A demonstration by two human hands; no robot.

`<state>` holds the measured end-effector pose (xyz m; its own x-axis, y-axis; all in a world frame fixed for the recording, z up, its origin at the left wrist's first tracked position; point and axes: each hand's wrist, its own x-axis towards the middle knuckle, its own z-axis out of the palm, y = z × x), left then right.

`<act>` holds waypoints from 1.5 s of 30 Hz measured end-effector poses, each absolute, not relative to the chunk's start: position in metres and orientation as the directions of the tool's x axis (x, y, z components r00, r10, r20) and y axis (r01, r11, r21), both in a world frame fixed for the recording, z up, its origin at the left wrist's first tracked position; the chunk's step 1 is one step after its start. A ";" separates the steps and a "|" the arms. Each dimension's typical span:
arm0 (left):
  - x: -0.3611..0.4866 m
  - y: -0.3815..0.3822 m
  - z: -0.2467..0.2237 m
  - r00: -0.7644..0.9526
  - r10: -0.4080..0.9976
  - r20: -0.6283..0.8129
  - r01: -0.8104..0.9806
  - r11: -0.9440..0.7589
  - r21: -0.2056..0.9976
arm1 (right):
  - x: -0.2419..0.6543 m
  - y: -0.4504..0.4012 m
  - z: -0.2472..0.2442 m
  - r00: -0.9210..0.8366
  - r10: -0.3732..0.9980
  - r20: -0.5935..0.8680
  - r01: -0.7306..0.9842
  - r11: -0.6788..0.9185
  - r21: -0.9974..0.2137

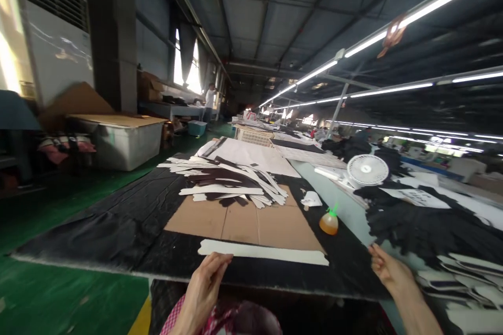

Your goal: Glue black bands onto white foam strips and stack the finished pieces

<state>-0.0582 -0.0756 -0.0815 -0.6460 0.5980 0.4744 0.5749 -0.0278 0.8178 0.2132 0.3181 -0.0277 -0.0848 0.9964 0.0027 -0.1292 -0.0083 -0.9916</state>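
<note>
A long white strip (263, 252) with flared ends lies across the near part of the black-covered table, partly over the cardboard's front edge. My left hand (208, 275) is at its left end, fingers pressed together, the fingertips at the strip's lower edge. Whether they grip it is not clear. Off the strip's right end, my right hand (389, 269) hovers near the table's right edge with fingers curled into a pinch; anything between them is too small to see. Beyond the strip, a loose pile of white and dark strips (231, 180) rests on the cardboard sheet (239, 224).
An orange-filled bottle with a green nozzle (329, 222) and a crumpled white piece (312, 199) stand right of the cardboard. Farther right are a white fan (367, 170), black fabric (408, 225) and stacked white-edged pieces (463, 280). A person (209, 102) stands far back.
</note>
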 end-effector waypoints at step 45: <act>0.006 0.010 -0.007 -0.414 0.877 0.243 0.187 -0.179 0.966 | 0.189 0.213 -0.061 -0.098 0.970 0.221 0.729 0.221 -0.647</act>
